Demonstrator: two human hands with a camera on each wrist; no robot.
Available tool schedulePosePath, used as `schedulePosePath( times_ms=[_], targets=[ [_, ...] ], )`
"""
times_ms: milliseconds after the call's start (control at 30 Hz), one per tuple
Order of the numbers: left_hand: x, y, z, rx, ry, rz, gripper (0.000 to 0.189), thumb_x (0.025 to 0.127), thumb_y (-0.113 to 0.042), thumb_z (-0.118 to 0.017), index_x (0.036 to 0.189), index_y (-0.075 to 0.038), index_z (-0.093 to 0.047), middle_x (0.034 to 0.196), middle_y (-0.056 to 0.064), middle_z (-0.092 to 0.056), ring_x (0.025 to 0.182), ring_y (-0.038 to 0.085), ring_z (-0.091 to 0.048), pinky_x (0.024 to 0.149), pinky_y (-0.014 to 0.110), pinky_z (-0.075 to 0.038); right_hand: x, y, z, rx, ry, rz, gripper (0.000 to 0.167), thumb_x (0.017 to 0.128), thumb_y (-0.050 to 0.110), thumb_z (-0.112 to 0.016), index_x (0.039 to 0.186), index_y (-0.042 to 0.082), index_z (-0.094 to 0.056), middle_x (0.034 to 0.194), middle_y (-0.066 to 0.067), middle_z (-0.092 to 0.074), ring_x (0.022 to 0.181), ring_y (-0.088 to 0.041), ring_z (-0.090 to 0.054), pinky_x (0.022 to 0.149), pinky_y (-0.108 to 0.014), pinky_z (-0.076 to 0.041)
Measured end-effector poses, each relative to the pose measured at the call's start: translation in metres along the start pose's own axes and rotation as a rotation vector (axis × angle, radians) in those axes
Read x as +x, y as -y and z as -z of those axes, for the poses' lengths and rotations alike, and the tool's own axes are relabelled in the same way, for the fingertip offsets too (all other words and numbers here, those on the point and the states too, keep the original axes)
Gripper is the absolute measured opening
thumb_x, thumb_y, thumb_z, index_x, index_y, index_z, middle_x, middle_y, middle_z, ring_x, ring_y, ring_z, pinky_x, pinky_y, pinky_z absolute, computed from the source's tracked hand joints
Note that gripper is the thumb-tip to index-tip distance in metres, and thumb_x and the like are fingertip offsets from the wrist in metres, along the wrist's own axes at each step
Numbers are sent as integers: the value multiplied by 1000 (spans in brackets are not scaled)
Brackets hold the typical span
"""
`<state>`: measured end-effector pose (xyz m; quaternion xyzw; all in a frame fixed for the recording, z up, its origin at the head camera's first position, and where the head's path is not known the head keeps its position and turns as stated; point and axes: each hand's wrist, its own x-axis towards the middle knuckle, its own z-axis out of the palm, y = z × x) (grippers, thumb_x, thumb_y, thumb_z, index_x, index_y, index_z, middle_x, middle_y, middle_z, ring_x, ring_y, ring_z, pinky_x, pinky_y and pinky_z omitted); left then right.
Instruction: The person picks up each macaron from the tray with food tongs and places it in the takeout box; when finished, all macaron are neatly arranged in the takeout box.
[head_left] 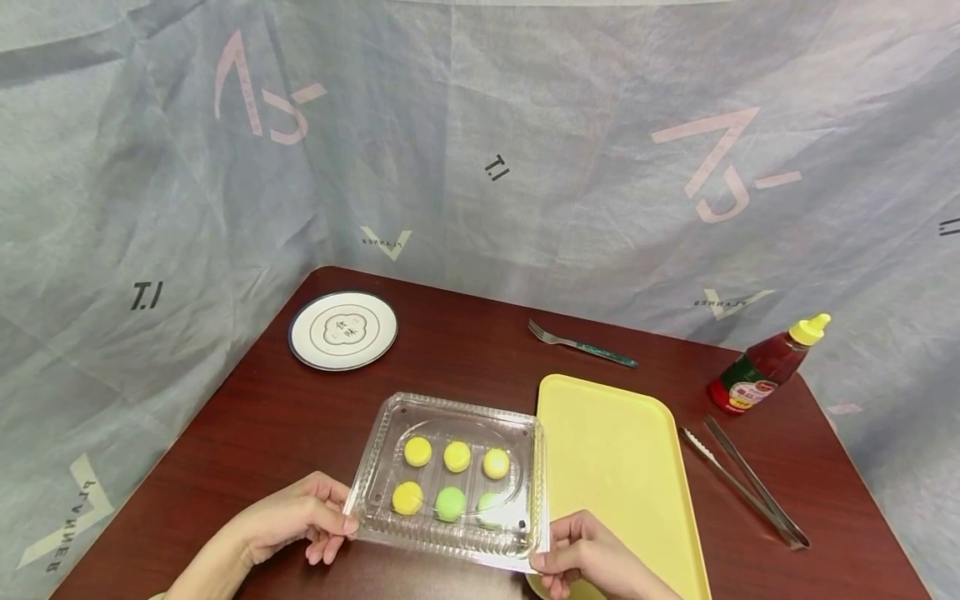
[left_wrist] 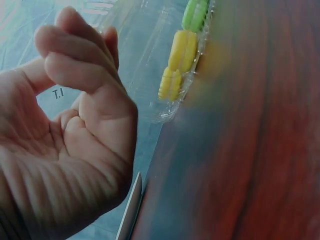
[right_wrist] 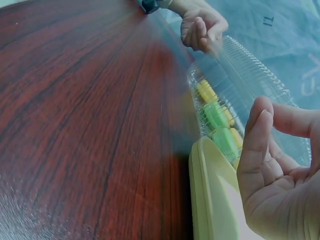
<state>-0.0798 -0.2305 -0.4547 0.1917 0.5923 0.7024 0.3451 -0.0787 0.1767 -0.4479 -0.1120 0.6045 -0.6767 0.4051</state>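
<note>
A clear plastic clamshell box (head_left: 510, 427) holds several yellow macarons (head_left: 417, 452) and two green macarons (head_left: 450, 504) in its base, seen through the lid. My left hand (head_left: 296, 517) pinches its near left corner between thumb and fingers. At the near right corner, my right hand (head_left: 588, 554) pinches the rim the same way. In the right wrist view the box (right_wrist: 250, 75) is held up off the table, its lower side close to the rim of the yellow tray (right_wrist: 200, 185). From the head, its right end overlaps the tray's left edge.
A white plate (head_left: 375, 321) with a dark rim lies at the back left. Toward the back are a green-handled fork (head_left: 600, 354) and, at right, a red sauce bottle (head_left: 768, 367) with a yellow cap. Metal tongs (head_left: 757, 492) lie right of the tray. Grey cloth (head_left: 480, 125) hangs behind.
</note>
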Motion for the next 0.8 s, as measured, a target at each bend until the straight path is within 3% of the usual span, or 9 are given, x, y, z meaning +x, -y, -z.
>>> schedulePosePath(
  times_ms=[67,200,400,567,667,800],
  targets=[
    [0,0,0,5,2,2,31,91,-2,-59,88,27,-49,58,39,-42,48,1,-53,47,17,-41,1,0,0,-1,2,10,38,92,2,-64,94,-31,-45,67,2,-64,57,-2,-58,57,-19,-50],
    [1,-1,2,22,14,8,33,92,-4,-59,88,27,-49,55,22,-53,49,1,-53,48,18,-42,1,0,2,-18,0,3,44,92,4,-65,93,-33,-41,67,2,-64,57,-2,-58,57,-19,-50],
    [-1,-2,8,59,70,-4,30,98,-5,-55,91,25,-52,64,41,-43,51,2,-53,49,17,-43,0,1,6,-84,6,7,44,95,10,-65,95,-30,-47,70,2,-67,60,-3,-61,59,-21,-52],
    [-8,-7,15,113,122,-11,23,104,-5,-48,105,16,-57,67,38,-49,56,4,-54,52,18,-45,-6,6,14,-160,8,32,36,98,12,-62,100,-23,-54,74,0,-68,62,-6,-63,60,-22,-52],
    [-13,-14,20,160,78,-1,21,105,-7,-46,113,11,-54,68,25,-58,60,6,-54,56,20,-47,-13,11,22,-226,-29,41,31,100,13,-60,107,-17,-60,78,-3,-68,63,-9,-65,60,-25,-54],
    [-11,-28,27,248,-55,-15,25,106,-10,-46,121,10,-47,82,10,-63,66,9,-56,60,24,-48,-23,22,37,-371,-81,90,28,101,12,-58,115,-12,-60,84,-11,-67,64,-16,-66,56,-32,-55]
  ],
)
